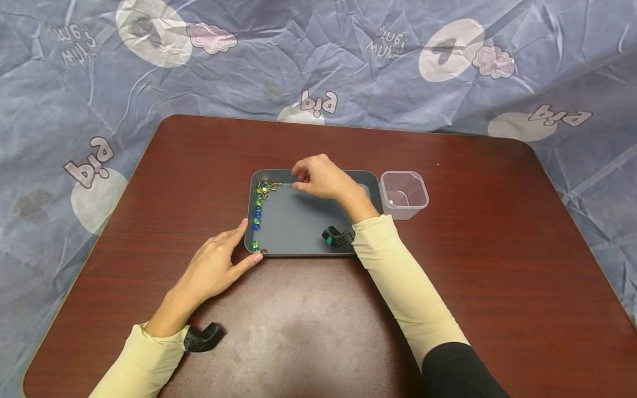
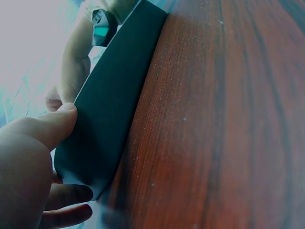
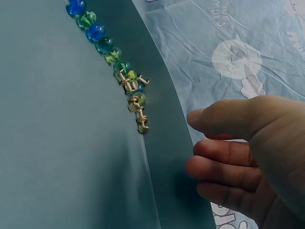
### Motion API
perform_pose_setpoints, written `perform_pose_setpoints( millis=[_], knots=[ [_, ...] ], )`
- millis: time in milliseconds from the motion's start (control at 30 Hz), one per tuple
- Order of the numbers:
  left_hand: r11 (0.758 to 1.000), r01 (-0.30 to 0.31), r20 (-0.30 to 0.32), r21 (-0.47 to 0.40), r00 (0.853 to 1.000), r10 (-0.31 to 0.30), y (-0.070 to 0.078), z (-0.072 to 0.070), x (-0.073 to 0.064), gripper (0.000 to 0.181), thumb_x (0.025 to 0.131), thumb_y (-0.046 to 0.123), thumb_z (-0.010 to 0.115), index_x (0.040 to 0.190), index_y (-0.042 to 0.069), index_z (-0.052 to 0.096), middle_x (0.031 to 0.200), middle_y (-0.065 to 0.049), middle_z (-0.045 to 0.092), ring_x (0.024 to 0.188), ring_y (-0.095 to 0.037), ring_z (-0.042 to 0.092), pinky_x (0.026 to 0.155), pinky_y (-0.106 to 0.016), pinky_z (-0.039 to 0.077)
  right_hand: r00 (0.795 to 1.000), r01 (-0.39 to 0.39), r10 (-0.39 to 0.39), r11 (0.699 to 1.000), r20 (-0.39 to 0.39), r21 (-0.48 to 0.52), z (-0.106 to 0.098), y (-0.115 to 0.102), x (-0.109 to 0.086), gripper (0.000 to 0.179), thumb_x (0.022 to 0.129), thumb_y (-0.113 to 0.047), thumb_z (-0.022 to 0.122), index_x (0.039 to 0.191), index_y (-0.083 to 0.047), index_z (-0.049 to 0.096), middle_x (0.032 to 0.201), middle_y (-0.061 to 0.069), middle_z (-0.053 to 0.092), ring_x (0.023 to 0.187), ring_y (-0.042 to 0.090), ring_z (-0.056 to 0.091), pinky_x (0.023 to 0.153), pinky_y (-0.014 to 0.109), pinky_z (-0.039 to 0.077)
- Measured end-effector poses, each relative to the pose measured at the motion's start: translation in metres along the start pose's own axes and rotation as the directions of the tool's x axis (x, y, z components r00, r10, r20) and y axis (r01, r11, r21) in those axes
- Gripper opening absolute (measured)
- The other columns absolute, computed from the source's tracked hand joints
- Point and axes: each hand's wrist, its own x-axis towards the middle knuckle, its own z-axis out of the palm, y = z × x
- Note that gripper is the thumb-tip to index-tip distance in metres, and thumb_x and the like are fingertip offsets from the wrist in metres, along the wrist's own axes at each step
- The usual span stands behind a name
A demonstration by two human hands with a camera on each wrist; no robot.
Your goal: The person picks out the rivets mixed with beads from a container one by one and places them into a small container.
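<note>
A grey tray [image 1: 308,221] holds a row of glass marbles [image 1: 257,214], blue and green, along its left side. At the back left corner, small gold-coloured metal pieces [image 3: 142,121] with flat heads mix with the marbles. A green marble [image 1: 256,244] and a small reddish-brown piece [image 1: 264,251] sit in the front left corner. My left hand [image 1: 214,265] holds that corner from outside, thumb [image 2: 64,114] at the front rim and fingers round the left side. Over the tray's back edge is my right hand [image 1: 323,177], its fingers loosely bent, nothing between them.
A clear plastic box [image 1: 404,207] stands against the tray's right side, with a tiny white spot inside. The brown table [image 1: 487,249] ends at a printed cloth [image 1: 278,61] behind. Dark wristbands [image 1: 203,337] hang at both wrists.
</note>
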Motion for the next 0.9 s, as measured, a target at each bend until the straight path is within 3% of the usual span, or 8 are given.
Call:
perform_pose_setpoints(
  millis=[633,900],
  knots=[
    [1.000,0.000,0.002,0.007,1.000,0.000,0.000,0.001,0.001,0.080,0.092,0.043,0.069,0.149,-0.003,0.038,0.133,-0.027,0.057,0.123,-0.041,0.054,0.102,-0.057,0.040,1.000,0.009,-0.009,1.000,-0.006,0.028,0.009,-0.004,0.013,0.023,0.088,-0.012,0.073,0.106,0.003,0.073,0.088,0.008,0.072,0.084,0.018,0.066,0.078,0.029,0.051],
    [1.000,0.003,0.002,0.005,1.000,-0.003,-0.001,0.000,0.001,0.079,0.092,0.043,0.069,0.149,-0.003,0.039,0.133,-0.028,0.057,0.122,-0.042,0.055,0.101,-0.057,0.041,1.000,-0.005,0.004,0.999,0.026,0.036,0.009,-0.007,0.016,0.024,0.090,-0.011,0.071,0.109,0.003,0.072,0.091,0.009,0.071,0.086,0.019,0.065,0.080,0.029,0.051]
  ],
)
